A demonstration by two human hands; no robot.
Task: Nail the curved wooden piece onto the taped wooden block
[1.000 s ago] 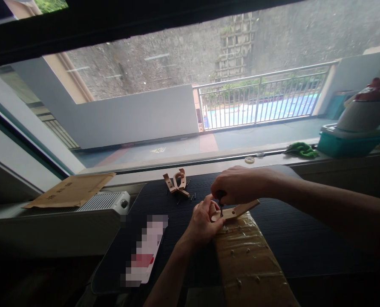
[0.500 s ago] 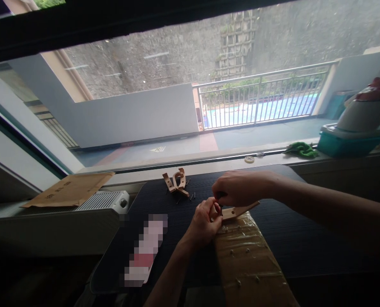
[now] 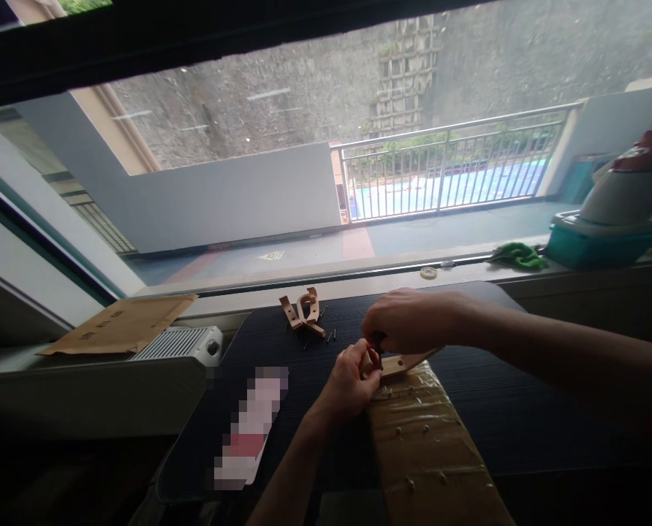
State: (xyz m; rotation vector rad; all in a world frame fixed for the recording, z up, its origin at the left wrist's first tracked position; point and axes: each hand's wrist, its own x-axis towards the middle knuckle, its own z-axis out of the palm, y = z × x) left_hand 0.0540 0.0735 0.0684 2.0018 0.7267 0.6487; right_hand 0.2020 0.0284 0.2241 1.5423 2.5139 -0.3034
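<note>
My left hand (image 3: 353, 376) is closed around the near end of a curved wooden piece (image 3: 395, 365), which has a dark hole in it and rests on the far end of a tape-wrapped cardboard box (image 3: 433, 453). Just above it my right hand (image 3: 397, 321) grips a short screwdriver (image 3: 379, 356). Its dark shaft points down at the wood beside my left fingertips. The tip and most of the handle are hidden by my fingers. Several screws (image 3: 425, 429) stand in the top of the box.
More curved wooden pieces (image 3: 304, 313) lie at the table's far edge, with loose screws (image 3: 331, 335) around them. A blurred pink and white object (image 3: 252, 431) is on the left. On the sill are a tape roll (image 3: 428, 273), a green cloth (image 3: 517, 256) and a teal box (image 3: 600, 245).
My right hand has turned and shifted very slightly left at the screwdriver. My left hand and the wooden piece are nearly unmoved.
</note>
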